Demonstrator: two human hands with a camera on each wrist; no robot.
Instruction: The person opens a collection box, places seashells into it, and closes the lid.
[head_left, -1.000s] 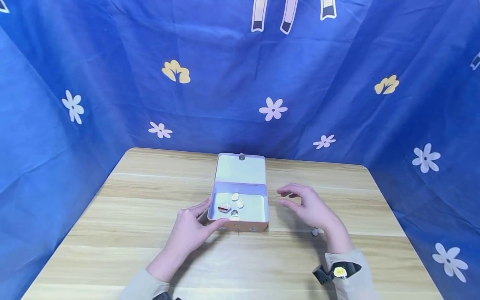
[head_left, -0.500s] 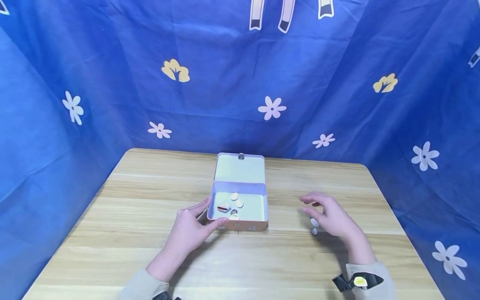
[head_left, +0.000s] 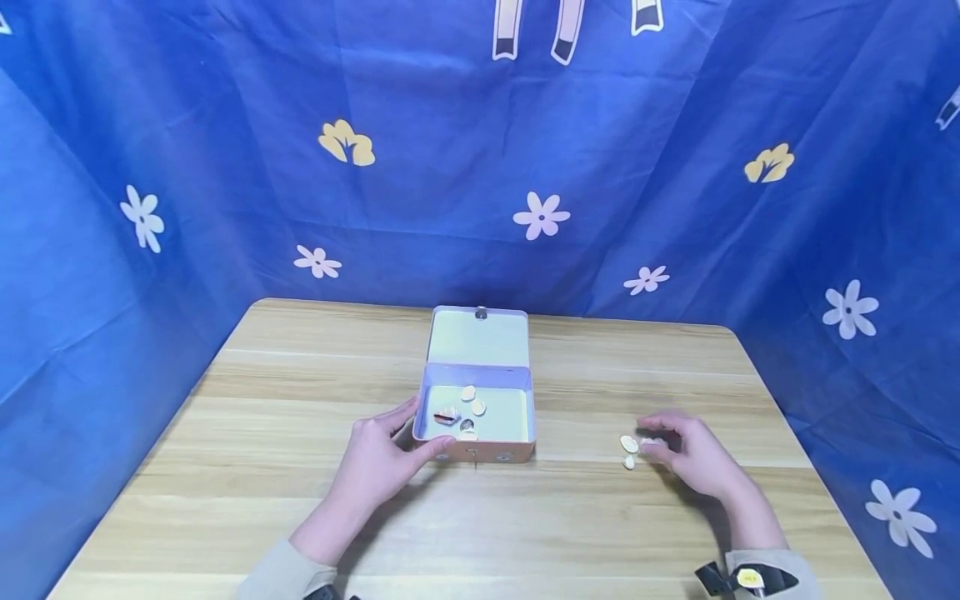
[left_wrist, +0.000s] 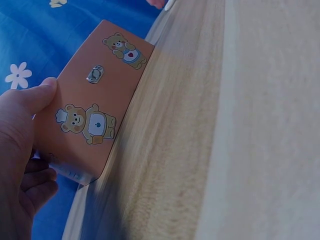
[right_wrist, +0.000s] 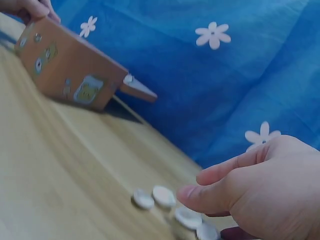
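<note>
An orange tin box (head_left: pixel 517 452) with bear pictures on its front stands with its lid thrown back. My left hand (head_left: pixel 378 457) grips its left front corner, thumb over the front rim and fingers along the left side. Inside lie several small shells (head_left: pixel 478 407), mostly white, one with a dark red-brown streak (head_left: pixel 447 417). My right hand (head_left: pixel 693 454) is low over the table to the right, thumb and fingers apart, right at a few white shells (right_wrist: pixel 188 218). Two more white shells (head_left: pixel 628 444) lie just left of its fingertips. Its lower fingers are partly hidden.
The wood-grain table (head_left: pixel 300 375) carries the box at its middle. A blue cloth (head_left: pixel 435 167) with flowers hangs behind the table and along both sides. The raised lid (head_left: pixel 480 335) leans back toward the table's far edge.
My right hand has moved away from beside the box, right and toward me, down to the shells on the table. My left hand has kept its grip on the box.
</note>
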